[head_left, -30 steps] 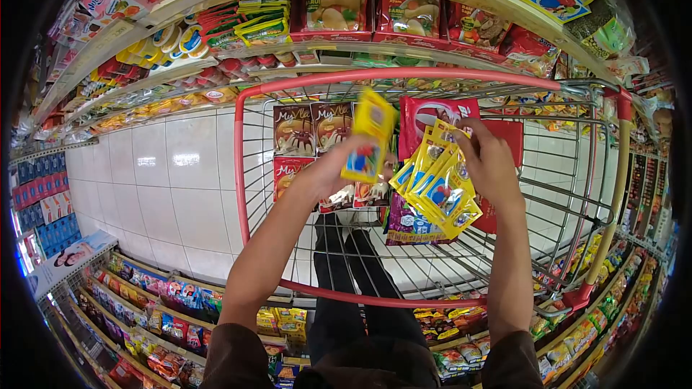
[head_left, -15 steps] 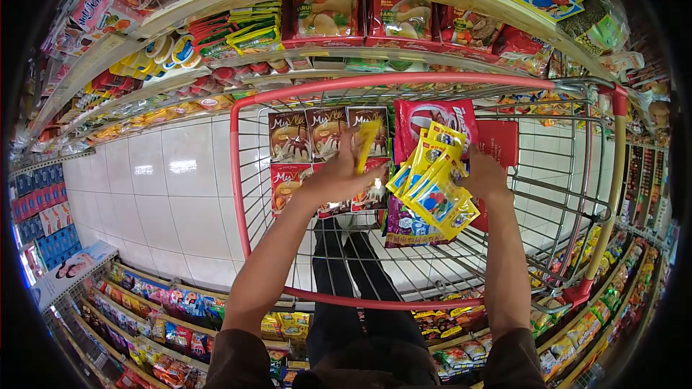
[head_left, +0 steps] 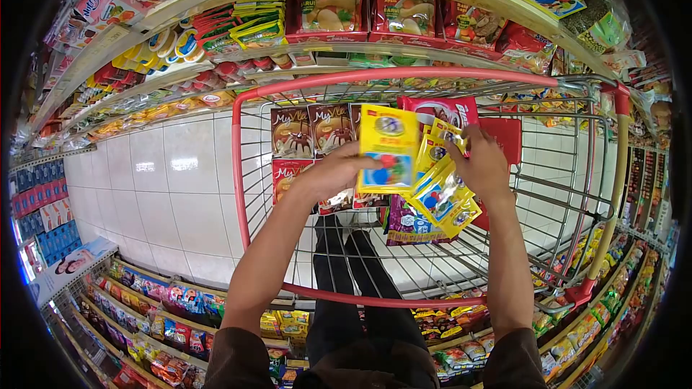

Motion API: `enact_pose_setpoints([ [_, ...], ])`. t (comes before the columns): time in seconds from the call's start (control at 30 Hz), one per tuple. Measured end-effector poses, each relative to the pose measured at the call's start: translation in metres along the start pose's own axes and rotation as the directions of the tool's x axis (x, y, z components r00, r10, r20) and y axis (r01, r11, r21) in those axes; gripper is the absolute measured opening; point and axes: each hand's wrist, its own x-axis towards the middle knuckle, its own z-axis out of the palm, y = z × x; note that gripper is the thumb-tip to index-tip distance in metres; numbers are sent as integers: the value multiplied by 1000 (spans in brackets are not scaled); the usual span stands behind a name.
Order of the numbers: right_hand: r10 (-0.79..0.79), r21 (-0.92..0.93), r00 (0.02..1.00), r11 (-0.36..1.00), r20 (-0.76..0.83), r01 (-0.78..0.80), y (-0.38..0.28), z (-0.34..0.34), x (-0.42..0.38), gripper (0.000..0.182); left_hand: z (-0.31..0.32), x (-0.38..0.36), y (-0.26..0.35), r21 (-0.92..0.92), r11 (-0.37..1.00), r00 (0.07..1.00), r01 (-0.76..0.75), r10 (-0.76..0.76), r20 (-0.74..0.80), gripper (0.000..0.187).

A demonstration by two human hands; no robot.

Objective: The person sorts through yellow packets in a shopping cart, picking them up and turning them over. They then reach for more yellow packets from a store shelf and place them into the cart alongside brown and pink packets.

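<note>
A yellow packet [head_left: 388,145] with a blue and red picture is pinched in my left hand [head_left: 333,175], its front face turned up to me. My right hand [head_left: 484,169] curls its fingers round the upper edge of several overlapping yellow packets [head_left: 440,191]. These fan out over a purple packet [head_left: 405,225] and a pink-red bag [head_left: 454,109] in the shopping cart. Brown MyVla boxes [head_left: 291,133] lie in a row to the left, with red MyVla boxes [head_left: 288,176] below them. My left hand and its packet partly cover those boxes.
The wire shopping cart [head_left: 396,73] has a pink-red rim, with a red panel [head_left: 504,140] at its right. Stocked shelves [head_left: 331,49] run along the far side, and snack racks [head_left: 166,302] stand behind me. White floor tiles [head_left: 180,173] show at left.
The packet in my left hand has swung from edge-on to face-up and moved right, closer to the pile. My right hand has shifted up toward the top of the fanned packets.
</note>
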Motion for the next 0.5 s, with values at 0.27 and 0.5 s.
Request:
enact_pose_setpoints([
  [0.27,-139,836,927,492,350,-242,-37,15,-15,24,8,7,0,-24,970,960,-243,237,-147,40],
  [0.5,-159,802,888,517,432,-298,-47,1,-21,21,10,8,-5,-8,977,960,-214,208,-189,43],
])
